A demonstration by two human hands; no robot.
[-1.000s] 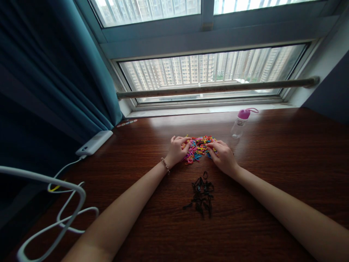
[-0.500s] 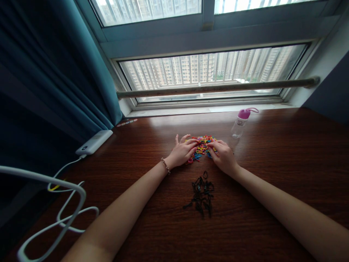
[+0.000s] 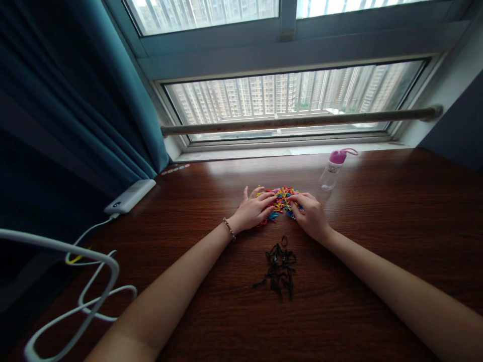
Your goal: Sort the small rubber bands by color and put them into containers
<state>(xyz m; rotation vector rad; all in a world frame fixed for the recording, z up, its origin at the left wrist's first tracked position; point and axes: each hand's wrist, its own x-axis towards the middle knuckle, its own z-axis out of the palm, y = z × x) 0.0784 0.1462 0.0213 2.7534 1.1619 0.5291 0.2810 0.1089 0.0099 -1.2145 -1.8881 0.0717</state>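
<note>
A pile of small, brightly coloured elastic hair bands (image 3: 282, 197) lies on the brown wooden table (image 3: 362, 281). My left hand (image 3: 253, 210) rests over the pile's left side with its fingers spread apart, two of them raised. On the right side of the pile is my right hand (image 3: 309, 215), its fingers bent among the bands and the thumb a little apart from the forefinger; I see nothing held in it. Closer to me lies a loose cluster of black elastic hair bands (image 3: 279, 266), between my forearms and untouched by either hand.
A clear bottle with a pink lid (image 3: 333, 168) stands behind my right hand. At the left, a white power strip or adapter (image 3: 130, 197) lies by the blue curtain (image 3: 128, 110), with a white cable (image 3: 109, 261) looping near my left forearm. The window bar (image 3: 302, 122) runs beyond the table.
Both hands have shifted slightly to the right over the coloured bands, and a few bands between them have been stirred. The black cluster stays as it was.
</note>
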